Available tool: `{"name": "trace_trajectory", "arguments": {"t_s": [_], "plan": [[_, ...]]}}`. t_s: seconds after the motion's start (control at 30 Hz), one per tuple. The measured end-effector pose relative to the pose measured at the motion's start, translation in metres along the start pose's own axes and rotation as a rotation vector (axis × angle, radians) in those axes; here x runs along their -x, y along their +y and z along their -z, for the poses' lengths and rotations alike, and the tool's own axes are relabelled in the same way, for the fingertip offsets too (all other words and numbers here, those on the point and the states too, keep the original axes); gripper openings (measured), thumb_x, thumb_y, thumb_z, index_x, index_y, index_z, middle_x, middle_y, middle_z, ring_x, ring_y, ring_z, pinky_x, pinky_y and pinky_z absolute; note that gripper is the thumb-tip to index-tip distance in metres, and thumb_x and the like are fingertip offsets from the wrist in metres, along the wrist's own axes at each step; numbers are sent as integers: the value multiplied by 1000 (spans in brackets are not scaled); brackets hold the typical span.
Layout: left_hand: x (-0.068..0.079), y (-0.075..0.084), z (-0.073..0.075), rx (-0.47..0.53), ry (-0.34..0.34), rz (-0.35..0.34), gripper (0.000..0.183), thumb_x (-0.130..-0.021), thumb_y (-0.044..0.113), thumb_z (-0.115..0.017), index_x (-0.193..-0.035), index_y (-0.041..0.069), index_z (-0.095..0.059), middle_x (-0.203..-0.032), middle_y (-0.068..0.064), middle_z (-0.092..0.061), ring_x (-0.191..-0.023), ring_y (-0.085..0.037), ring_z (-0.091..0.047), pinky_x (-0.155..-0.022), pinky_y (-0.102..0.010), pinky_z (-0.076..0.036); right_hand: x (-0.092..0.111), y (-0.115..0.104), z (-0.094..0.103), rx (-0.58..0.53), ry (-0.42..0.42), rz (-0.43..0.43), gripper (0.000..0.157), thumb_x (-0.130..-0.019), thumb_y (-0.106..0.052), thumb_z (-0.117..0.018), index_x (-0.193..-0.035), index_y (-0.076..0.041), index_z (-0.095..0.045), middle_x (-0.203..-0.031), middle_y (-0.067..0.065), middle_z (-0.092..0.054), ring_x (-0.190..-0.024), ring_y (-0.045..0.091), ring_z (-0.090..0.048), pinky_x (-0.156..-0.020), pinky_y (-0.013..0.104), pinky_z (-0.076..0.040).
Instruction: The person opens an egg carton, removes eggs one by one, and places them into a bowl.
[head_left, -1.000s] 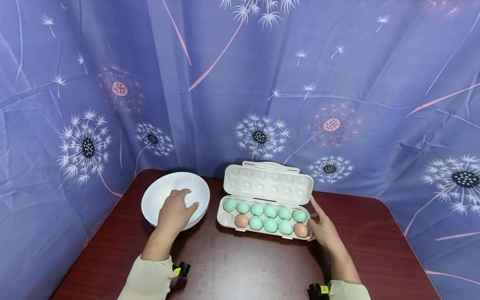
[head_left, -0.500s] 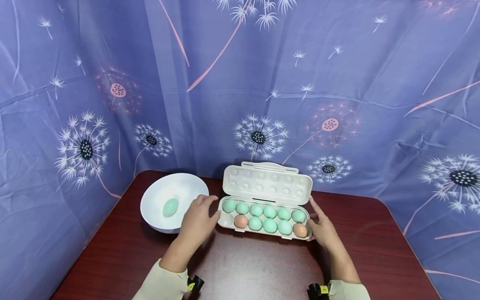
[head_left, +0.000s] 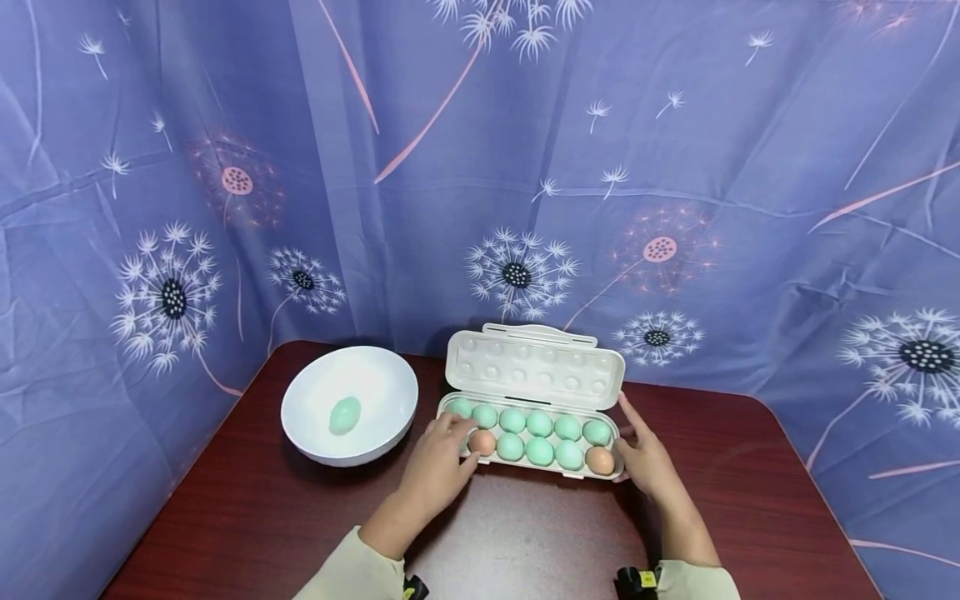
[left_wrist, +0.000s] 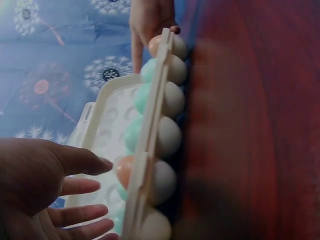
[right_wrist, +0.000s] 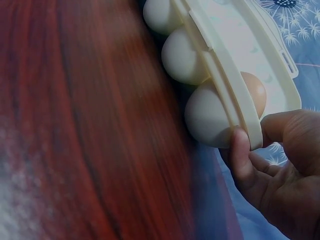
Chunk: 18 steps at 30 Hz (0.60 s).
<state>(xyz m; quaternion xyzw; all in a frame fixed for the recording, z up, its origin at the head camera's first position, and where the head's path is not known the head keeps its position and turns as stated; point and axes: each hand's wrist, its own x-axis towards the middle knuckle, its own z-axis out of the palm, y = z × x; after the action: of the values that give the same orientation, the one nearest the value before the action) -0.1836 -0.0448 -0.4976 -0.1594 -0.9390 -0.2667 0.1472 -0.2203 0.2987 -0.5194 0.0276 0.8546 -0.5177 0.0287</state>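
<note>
A white plastic egg carton [head_left: 534, 373] lies with its lid up on the table, holding two rows of pale green eggs and two brown ones. My left hand [head_left: 435, 471] hovers over its left end, around the near-left brown egg [head_left: 482, 443]. In the left wrist view, the fingers are spread and the thumb tip lies close beside that brown egg [left_wrist: 125, 171]; contact cannot be made out. My right hand [head_left: 648, 462] grips the carton's right end beside another brown egg [head_left: 600, 460]. The right wrist view shows the thumb [right_wrist: 241, 152] pressed against the carton's edge.
Left of the carton stands a white bowl [head_left: 390, 387] with one pale green egg [head_left: 345, 415] in it. A dark red wooden table [head_left: 540, 533] bears everything. Behind and around it hangs a blue curtain [head_left: 420, 250] with dandelion prints.
My left hand has come out of the bowl and moved right to the carton's left end. The green egg in the bowl has come into view. My right hand stays in place.
</note>
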Motion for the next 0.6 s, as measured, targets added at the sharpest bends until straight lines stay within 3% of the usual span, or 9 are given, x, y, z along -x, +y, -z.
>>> {"name": "trace_trajectory", "arguments": {"t_s": [0.33,0.6], "plan": [[2,-5,-18,-26,42,-31,38,-86,27,-79,-119,10,-73,-116,-9,-67,-104,-29,-66,-87,-45,-54,0,1,0,5,5,2,80,-98,3,-46,-162,-34,-18,-125,32,-55,-64,20,-62,-51,42,-59],[2,-4,-25,-54,57,-38,35,-88,30,-77,-119,13,-73,-110,-4,-69,-103,-23,-67,-87,-42,-51,0,0,0,4,3,0,80,-98,3,-47,-162,-35,-18,-125,31,-55,-62,20,-61,-51,41,-59]]}}
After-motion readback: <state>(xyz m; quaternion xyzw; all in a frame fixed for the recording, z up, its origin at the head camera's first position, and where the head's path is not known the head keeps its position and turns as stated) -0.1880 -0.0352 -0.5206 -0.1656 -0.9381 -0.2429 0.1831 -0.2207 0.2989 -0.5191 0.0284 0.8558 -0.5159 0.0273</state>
